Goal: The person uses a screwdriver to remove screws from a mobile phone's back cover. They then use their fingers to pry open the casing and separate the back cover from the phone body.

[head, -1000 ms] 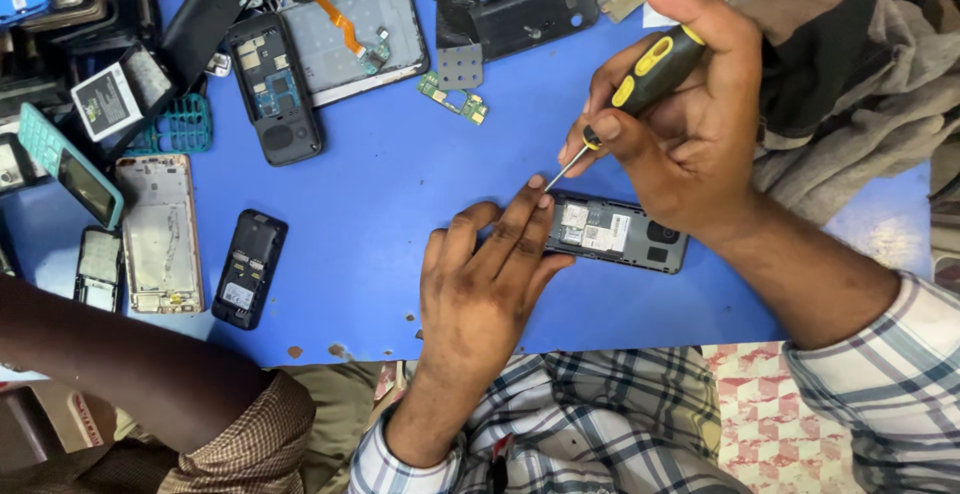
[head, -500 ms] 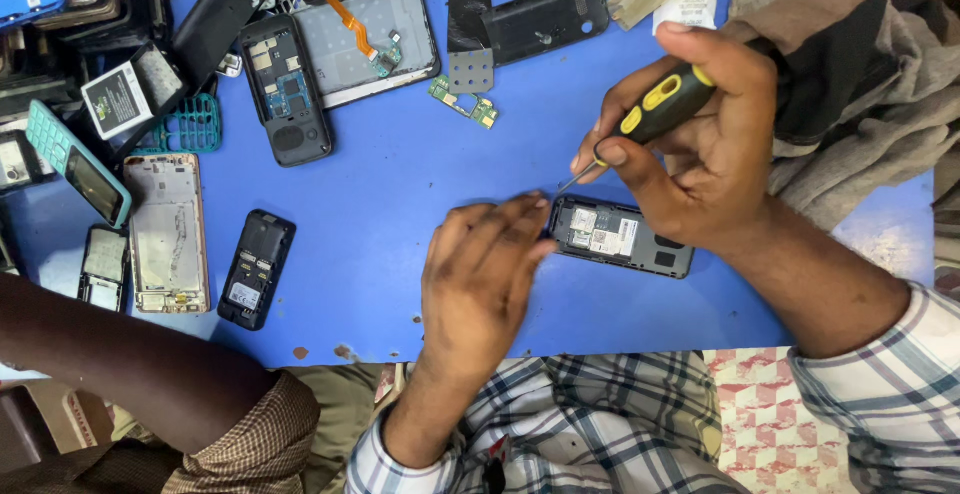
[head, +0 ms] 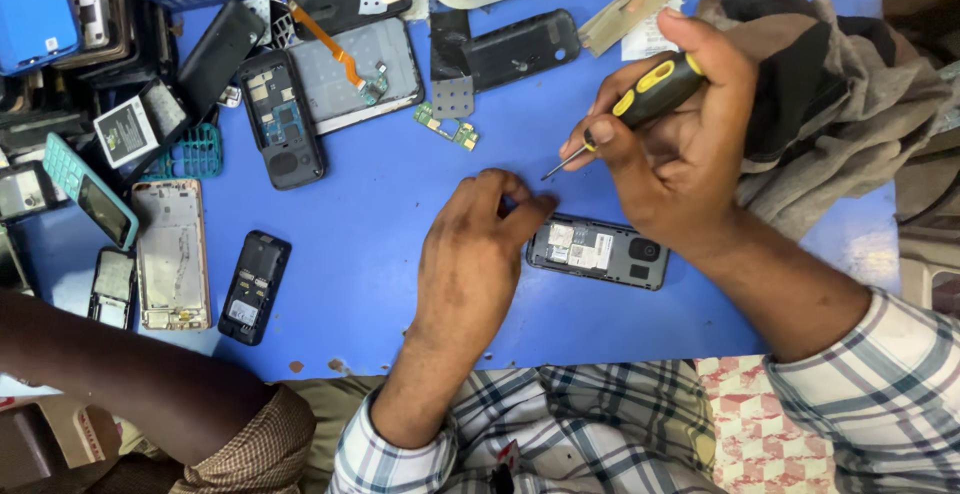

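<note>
Since the earlier frame the left hand (head: 478, 254) has slid off the phone (head: 598, 251) to its left end, fingertips pinched together on the blue table (head: 380, 214), perhaps on something too small to see. The right hand (head: 680, 144) has lifted, gripping a yellow-and-black screwdriver (head: 640, 104) just above the phone. The phone lies open with its back cover off and its insides showing, so opening seems done; whether any screws remain I cannot tell. Its long axis runs left to right, camera end to the right. The screwdriver tip points down-left.
</note>
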